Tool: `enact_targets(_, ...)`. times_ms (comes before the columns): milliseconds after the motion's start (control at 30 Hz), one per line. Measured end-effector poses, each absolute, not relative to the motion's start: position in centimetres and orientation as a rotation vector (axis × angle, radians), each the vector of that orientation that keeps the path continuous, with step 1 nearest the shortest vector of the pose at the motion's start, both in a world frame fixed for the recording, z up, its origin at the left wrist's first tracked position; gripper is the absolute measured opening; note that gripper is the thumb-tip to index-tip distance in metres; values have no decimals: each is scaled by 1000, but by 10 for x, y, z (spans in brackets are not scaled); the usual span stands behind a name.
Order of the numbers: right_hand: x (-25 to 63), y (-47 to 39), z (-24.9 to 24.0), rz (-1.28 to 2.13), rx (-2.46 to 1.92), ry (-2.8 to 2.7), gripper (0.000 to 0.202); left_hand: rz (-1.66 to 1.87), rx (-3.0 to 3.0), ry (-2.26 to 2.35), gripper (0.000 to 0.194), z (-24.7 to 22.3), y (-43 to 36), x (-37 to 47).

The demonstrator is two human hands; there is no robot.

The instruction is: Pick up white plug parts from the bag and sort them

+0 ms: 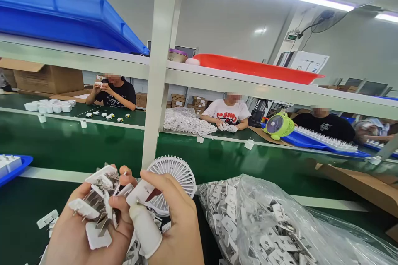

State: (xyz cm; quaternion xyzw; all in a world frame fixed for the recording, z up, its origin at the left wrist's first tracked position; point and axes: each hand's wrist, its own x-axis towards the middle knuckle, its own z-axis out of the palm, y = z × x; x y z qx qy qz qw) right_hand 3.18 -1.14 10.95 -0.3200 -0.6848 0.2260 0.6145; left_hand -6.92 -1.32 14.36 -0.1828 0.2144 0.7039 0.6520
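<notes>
The bag (280, 223) lies just right of the fingers, the fan (174, 178) behind them, and the left hand (87, 232) cups a loose plug heap (99, 203) that may spill as the right hand (174, 223) pinches one plug (141, 192).

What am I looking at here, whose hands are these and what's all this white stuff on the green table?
This is one picture from a camera worn on a person's head, looking down at their own two bare hands. The left hand cups a heap of small white plug parts with metal prongs. The right hand, with a white finger cot on one finger, pinches a single white part. Behind the hands stands a small white fan. To the right lies a clear plastic bag full of the same parts, on a green work surface. Across it, other people sit at similar work, under a shelf carrying a blue tray and a red tray.
</notes>
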Motion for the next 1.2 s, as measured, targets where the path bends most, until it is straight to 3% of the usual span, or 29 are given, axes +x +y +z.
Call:
enact_targets(200, 37, -13, 115, 574, -707, -1651, 39, 1581, -416, 488, 33, 145, -14, -69)
enact_targets(667, 34, -9, 107, 470, -803, -1626, 24, 1552, -450, 531, 32, 150, -16, -66)
enact_targets(1200, 46, -14, 115, 542, -753, -1738, 41, 1511, -398, 409, 20, 140, -13, -68)
